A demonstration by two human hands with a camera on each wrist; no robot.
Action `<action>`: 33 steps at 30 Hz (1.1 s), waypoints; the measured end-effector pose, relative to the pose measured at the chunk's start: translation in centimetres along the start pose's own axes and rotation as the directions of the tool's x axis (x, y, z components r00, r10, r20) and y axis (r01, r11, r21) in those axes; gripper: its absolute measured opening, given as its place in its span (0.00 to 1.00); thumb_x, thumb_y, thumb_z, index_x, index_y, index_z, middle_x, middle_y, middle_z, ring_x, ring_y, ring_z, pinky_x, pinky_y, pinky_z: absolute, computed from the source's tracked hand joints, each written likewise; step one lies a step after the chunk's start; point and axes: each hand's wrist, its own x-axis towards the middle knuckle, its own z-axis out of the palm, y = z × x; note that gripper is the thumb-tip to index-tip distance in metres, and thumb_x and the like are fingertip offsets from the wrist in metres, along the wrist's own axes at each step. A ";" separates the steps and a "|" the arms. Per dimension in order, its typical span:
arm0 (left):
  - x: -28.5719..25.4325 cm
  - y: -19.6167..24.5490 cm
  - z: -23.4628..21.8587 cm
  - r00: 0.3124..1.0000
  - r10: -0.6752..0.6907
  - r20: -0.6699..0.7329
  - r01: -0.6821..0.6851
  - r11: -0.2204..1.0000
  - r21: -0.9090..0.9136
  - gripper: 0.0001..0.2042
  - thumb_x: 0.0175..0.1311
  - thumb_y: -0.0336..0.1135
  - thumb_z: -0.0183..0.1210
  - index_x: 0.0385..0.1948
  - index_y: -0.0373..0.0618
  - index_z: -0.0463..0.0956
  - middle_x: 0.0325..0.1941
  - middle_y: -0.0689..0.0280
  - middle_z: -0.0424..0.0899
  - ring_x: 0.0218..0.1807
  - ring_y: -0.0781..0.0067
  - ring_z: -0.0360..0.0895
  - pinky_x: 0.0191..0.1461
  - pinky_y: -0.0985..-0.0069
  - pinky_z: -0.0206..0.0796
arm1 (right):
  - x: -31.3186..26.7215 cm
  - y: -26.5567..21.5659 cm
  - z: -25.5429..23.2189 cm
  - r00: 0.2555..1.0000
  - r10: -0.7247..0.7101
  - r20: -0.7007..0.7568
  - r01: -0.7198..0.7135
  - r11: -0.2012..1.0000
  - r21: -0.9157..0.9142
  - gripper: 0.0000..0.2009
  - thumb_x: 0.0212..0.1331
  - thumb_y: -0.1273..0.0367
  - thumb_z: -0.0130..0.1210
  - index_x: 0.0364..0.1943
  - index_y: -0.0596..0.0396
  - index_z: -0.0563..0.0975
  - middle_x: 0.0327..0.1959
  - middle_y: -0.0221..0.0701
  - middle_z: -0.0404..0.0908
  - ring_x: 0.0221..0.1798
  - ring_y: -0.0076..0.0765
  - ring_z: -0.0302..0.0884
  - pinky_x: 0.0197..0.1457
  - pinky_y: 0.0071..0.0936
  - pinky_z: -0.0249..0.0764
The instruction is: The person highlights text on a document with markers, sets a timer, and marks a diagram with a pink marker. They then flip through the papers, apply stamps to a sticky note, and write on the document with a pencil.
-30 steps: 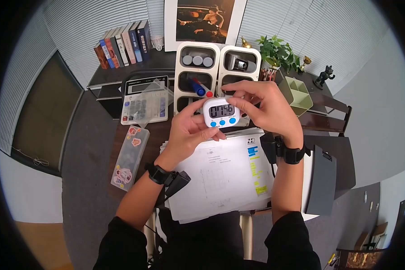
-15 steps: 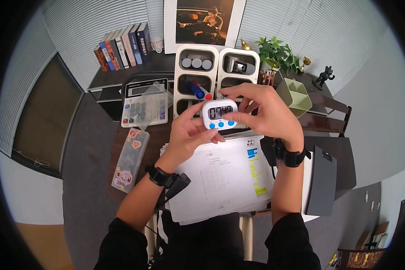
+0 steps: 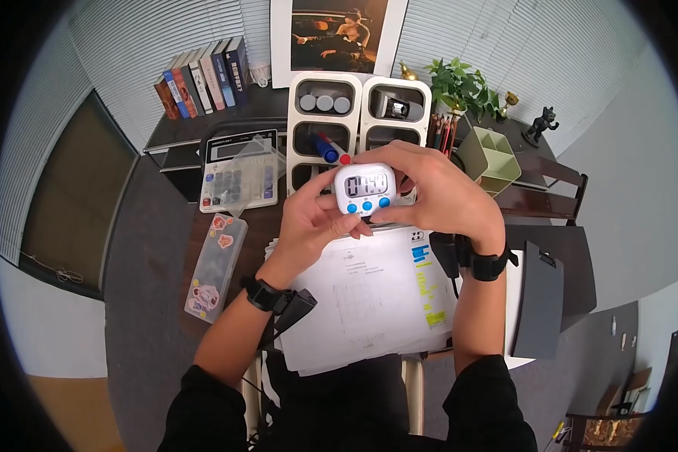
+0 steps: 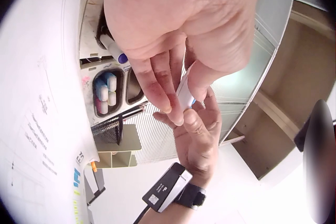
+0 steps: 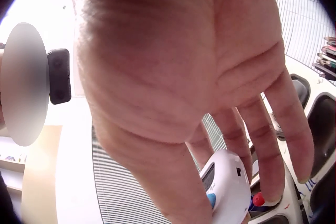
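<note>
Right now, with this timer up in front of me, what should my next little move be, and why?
I'd probably bring the thumb of your right hand up onto the rightmost blue button. The thumb sits just below it by the timer's lower edge, the button is uncovered in the head view, and your left hand grips the other side.

Timer (image 3: 364,171) is white: three blue buttons (image 3: 367,206), dark digits on grey display (image 3: 366,184). Left: black-and-white calculator (image 3: 217,167), greyish case (image 3: 217,267) with pink-and-orange stickers (image 3: 205,294). Near: white papers (image 3: 346,320) carry yellow and blue marks (image 3: 435,318); black sleeves (image 3: 203,410). Far: cream trays (image 3: 322,118). Far right: green plant (image 3: 456,79), pale-green holder (image 3: 502,179), black figurine (image 3: 539,126).
</note>
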 end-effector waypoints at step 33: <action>0.1 -0.3 -0.6 0.998 0.051 0.045 -0.047 0.996 -0.078 0.33 0.70 0.36 0.63 0.71 0.34 0.57 0.53 0.49 0.83 0.43 0.58 0.87 0.39 0.72 0.81 | -0.2 0.1 -0.3 0.999 0.032 0.033 -0.032 0.999 0.005 0.30 0.45 0.64 0.75 0.55 0.59 0.79 0.26 0.33 0.83 0.27 0.33 0.84 0.34 0.25 0.78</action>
